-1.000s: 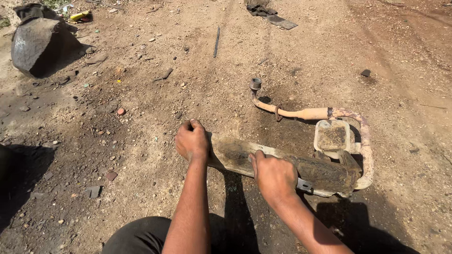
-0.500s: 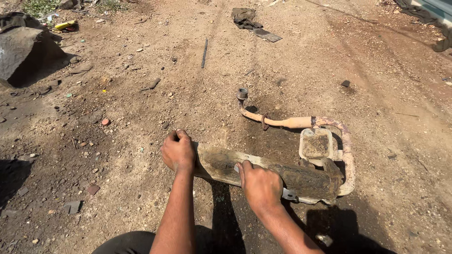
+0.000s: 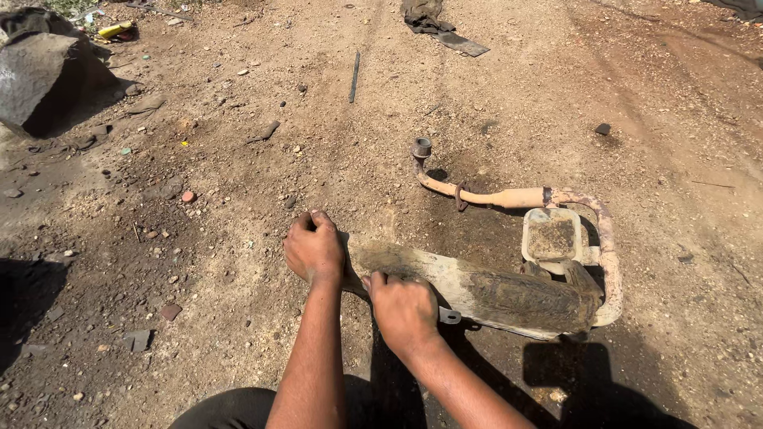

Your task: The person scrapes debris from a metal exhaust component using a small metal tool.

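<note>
A dirty, rusted exhaust muffler (image 3: 509, 294) lies on the dirt ground, its long body caked with mud. A curved rusty pipe (image 3: 509, 197) loops from its right end around to a flange at the upper left. My left hand (image 3: 314, 250) is closed around the muffler's narrow left end. My right hand (image 3: 405, 306) presses on the muffler body just to the right, fingers curled over its near edge. A pale square heat shield (image 3: 552, 238) sits against the pipe above the body.
A large dark rock (image 3: 40, 75) sits at the upper left. A thin metal rod (image 3: 354, 77) and a flat metal scrap with a rag (image 3: 445, 32) lie farther off. Small stones dot the dirt. My knee (image 3: 226, 409) shows at the bottom edge.
My right hand has slid left along the muffler body, closer to my left hand. The left hand keeps its grip on the end. The view has shifted slightly.
</note>
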